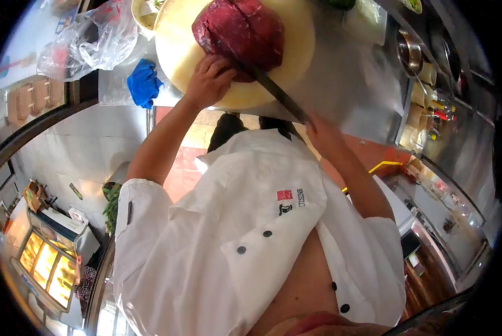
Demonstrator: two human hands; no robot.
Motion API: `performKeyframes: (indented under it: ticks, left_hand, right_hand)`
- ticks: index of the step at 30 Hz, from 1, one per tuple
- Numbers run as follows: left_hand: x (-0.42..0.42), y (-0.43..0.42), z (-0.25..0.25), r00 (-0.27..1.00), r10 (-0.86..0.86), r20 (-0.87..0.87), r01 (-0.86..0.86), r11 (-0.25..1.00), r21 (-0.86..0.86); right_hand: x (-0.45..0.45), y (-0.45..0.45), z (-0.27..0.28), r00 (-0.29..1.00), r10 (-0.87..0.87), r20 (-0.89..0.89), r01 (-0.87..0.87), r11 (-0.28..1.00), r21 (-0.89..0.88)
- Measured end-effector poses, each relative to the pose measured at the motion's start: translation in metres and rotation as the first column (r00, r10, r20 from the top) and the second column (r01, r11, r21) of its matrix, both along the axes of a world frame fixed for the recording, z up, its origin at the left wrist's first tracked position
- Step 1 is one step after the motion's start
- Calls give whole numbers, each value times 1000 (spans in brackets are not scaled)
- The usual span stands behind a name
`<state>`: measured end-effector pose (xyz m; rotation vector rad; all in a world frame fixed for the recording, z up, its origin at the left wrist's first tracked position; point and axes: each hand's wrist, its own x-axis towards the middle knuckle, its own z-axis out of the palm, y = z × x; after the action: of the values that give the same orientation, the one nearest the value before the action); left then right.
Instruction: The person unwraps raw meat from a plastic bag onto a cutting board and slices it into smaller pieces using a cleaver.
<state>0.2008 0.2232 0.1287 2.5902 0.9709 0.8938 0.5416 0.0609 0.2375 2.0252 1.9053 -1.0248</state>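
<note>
A large slab of dark red raw meat [267,33] lies on a round, pale yellow cutting board [298,39]. My left hand [210,81] presses its curled fingers on the near left edge of the meat, holding it steady. In my right hand [322,134] is the handle of a long knife [279,94], gripped near the table's front edge. The blade runs up and left, lying across the meat beside a long line in its surface. Whether the far part of the blade is inside the meat, I cannot tell.
A crumpled blue cloth or bag [143,84] lies left of the board on the metal table [351,84]. Beyond it are a clear plastic bag [94,42] and a small bowl [144,14]. Pans [410,53] and bottles [444,106] stand at the right.
</note>
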Motion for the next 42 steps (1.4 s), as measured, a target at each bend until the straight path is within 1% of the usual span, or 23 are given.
performKeyframes:
  ticks: [3,5,7,9,11,13,15,17,20,22,23,25,26,28,30,32,33,35,36,38,39,41,42]
  left_hand:
    - [2,0,3,1000,29,-8,-29,999,-19]
    - [4,1,4,1000,14,-16,-14,1000,19]
    - [3,2,2,1000,-2,-12,2,1000,13]
    - [3,4,3,1000,-26,-10,26,1000,9]
    - [2,3,5,999,-15,-44,15,1000,5]
    - [0,1,6,998,-22,-53,22,1000,-1]
    - [0,0,4,998,-24,-60,24,1000,-5]
    - [0,-1,0,1000,7,-29,-7,1000,-10]
    - [-2,-2,-8,1000,15,-9,-15,1000,-5]
    - [-2,0,-1,1000,4,8,-4,1000,-4]
    - [-2,0,3,1000,-10,27,11,1000,-9]
    - [-2,1,7,1000,-10,29,10,1000,-4]
    - [-3,2,8,999,-15,32,15,1000,-3]
    - [-5,2,8,1000,-1,3,1,1000,-15]
    - [-7,5,7,1000,11,-25,-12,1000,-29]
    - [-10,10,6,997,-17,70,21,998,-62]
    - [-12,13,6,998,-8,70,12,998,-61]
    - [-15,22,4,993,120,11,-120,992,25]
    - [-16,31,6,992,127,14,-128,991,26]
    - [-19,51,18,965,225,134,-223,974,-34]
    - [-20,58,21,964,230,136,-227,973,-36]
    - [-22,71,22,967,155,202,-149,988,-44]
    - [-24,75,19,970,164,180,-152,985,-82]
  right_hand:
    - [11,-13,21,999,-49,-14,49,999,-17]
    - [10,-12,33,997,-82,-11,82,997,-17]
    - [4,-8,39,986,-147,-73,151,987,62]
    - [-10,5,49,984,-160,-78,165,984,64]
    - [-22,15,48,981,-174,-81,179,981,68]
    - [-33,22,44,979,-107,-171,138,974,180]
    - [-46,29,43,983,-100,-151,129,972,194]
    - [-58,38,40,988,-88,-130,114,971,211]
    - [-74,53,33,984,-76,-161,106,976,189]
    - [-86,61,25,975,-108,-194,151,963,222]
    - [-92,66,21,975,-101,-196,145,963,226]
    - [-105,77,14,965,-55,-255,150,916,372]
    - [-112,85,14,965,-46,-256,144,915,376]
    - [-125,104,15,974,-52,-219,113,954,278]
    - [-133,118,-2,975,-40,-220,107,947,303]
    - [-139,122,-14,975,-28,-221,100,941,324]
    - [-142,124,-15,977,-20,-212,94,933,348]
    - [-146,127,-18,980,-3,-201,79,924,375]
    - [-148,127,-19,979,-4,-203,81,923,376]
    - [-152,128,-16,979,0,-202,77,924,375]
    - [-158,131,-10,980,-30,-197,101,927,361]
    - [-166,136,-7,981,-57,-188,121,930,347]
    - [-169,139,-9,984,-70,-166,124,932,342]
